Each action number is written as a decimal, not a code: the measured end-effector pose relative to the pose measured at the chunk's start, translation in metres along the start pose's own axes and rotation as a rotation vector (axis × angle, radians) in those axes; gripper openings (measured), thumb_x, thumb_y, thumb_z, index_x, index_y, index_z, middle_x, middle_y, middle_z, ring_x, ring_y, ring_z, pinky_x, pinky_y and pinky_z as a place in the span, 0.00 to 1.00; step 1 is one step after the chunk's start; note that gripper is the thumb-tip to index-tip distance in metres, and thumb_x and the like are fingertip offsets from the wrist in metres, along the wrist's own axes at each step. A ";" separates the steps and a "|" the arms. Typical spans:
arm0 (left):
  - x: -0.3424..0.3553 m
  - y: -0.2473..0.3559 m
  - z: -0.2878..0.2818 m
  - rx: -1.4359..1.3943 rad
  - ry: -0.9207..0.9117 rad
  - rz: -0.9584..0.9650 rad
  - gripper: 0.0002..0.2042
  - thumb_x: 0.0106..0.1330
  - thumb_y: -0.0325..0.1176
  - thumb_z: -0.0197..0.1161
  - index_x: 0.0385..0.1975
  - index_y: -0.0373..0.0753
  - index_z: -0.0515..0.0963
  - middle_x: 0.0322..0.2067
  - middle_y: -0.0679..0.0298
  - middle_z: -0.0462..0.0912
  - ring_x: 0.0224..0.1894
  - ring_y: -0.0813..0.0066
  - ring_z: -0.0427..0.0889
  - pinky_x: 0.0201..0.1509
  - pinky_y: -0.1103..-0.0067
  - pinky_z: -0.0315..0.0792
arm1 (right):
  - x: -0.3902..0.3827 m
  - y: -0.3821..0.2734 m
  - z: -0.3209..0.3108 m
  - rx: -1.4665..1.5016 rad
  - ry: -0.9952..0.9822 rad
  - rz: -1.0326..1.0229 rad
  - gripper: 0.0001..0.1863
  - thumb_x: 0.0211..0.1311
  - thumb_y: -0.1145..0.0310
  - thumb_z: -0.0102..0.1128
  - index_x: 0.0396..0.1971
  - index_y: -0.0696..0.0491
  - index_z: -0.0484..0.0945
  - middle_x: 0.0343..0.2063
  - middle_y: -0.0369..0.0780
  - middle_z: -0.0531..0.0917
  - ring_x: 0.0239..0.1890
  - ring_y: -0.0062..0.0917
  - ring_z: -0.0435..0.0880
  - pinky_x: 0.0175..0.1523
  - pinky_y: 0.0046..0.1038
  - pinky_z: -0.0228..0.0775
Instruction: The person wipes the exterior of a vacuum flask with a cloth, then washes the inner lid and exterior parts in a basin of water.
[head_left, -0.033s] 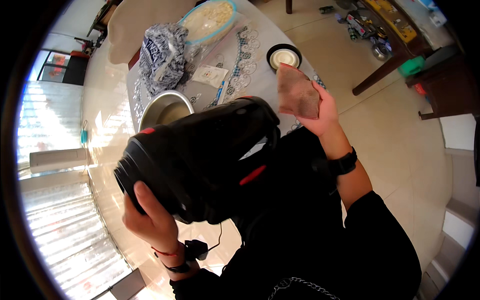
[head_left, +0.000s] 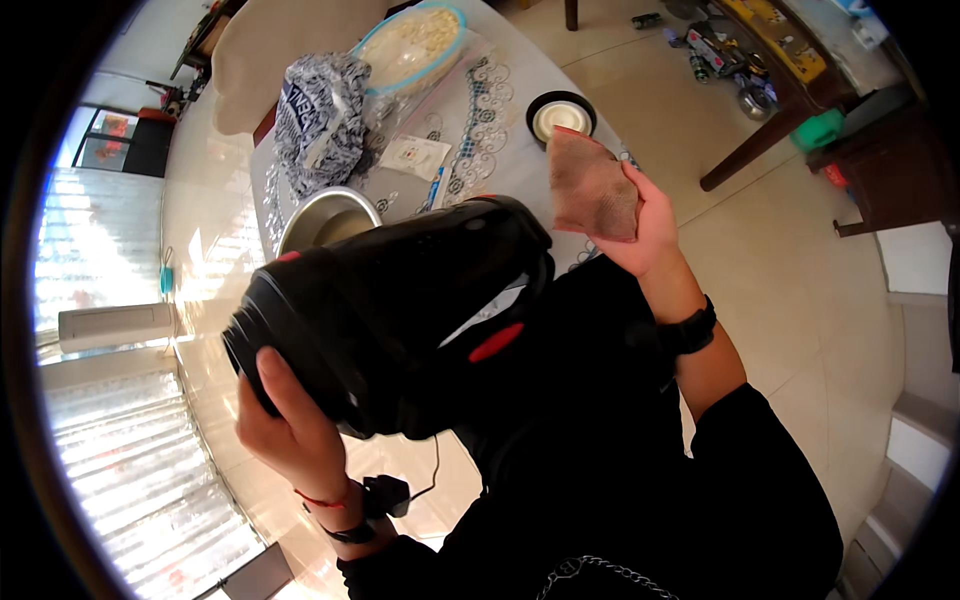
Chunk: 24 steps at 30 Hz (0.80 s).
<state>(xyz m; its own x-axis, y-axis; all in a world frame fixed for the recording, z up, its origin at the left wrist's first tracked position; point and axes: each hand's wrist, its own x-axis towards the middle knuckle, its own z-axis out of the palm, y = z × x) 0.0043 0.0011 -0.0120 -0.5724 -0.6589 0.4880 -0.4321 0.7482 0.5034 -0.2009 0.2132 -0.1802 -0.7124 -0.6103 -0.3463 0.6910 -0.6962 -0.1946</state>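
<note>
A large black thermos jug [head_left: 400, 290] with red accents and a side handle lies tilted across the middle, in front of me. My left hand [head_left: 292, 425] grips its ringed left end, thumb on top; the other fingers are partly hidden behind it. In my right hand [head_left: 648, 225] is a folded pinkish-brown cloth [head_left: 592, 190], held out past the jug's far end over the table's right edge. Just beyond the cloth sits a round lid [head_left: 560, 117] with a black rim and a pale centre. Behind the jug, a metal bowl [head_left: 300, 228] is partly covered from view.
On the patterned tablecloth [head_left: 515, 75] lie a crumpled printed bag [head_left: 322, 120], a white packet [head_left: 414, 157] and a blue-rimmed container [head_left: 415, 45] of pale pieces. A chair [head_left: 240, 70] stands at the far left, a wooden table leg [head_left: 750, 150] to the right.
The jug and my left hand have shifted slightly to the left. My right hand still holds the cloth in nearly the same place.
</note>
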 end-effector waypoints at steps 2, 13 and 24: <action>0.018 0.016 0.002 0.008 -0.013 0.002 0.20 0.70 0.43 0.51 0.35 0.28 0.79 0.24 0.55 0.82 0.25 0.73 0.76 0.31 0.77 0.69 | -0.019 -0.001 0.025 -0.102 -0.031 -0.010 0.23 0.70 0.55 0.40 0.54 0.56 0.67 0.54 0.42 0.74 0.58 0.32 0.72 0.62 0.39 0.62; 0.106 0.059 0.065 0.129 -0.310 0.296 0.31 0.62 0.59 0.51 0.28 0.29 0.80 0.30 0.42 0.79 0.37 0.41 0.78 0.43 0.63 0.72 | -0.002 0.061 0.058 -1.657 -0.252 -1.091 0.28 0.46 0.76 0.67 0.51 0.58 0.71 0.43 0.48 0.78 0.43 0.40 0.78 0.48 0.32 0.69; 0.124 0.085 0.078 -0.177 -0.403 0.535 0.21 0.62 0.47 0.55 0.33 0.30 0.80 0.32 0.44 0.81 0.33 0.44 0.81 0.42 0.61 0.74 | 0.078 0.009 0.062 -1.668 -0.224 -1.068 0.19 0.52 0.75 0.58 0.47 0.57 0.71 0.33 0.50 0.81 0.39 0.46 0.80 0.45 0.36 0.71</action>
<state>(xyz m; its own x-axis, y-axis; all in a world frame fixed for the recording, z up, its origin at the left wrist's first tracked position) -0.1580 -0.0110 0.0355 -0.9042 -0.0975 0.4158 0.0820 0.9159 0.3930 -0.2583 0.1360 -0.1518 -0.7474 -0.3820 0.5435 -0.6305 0.1502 -0.7615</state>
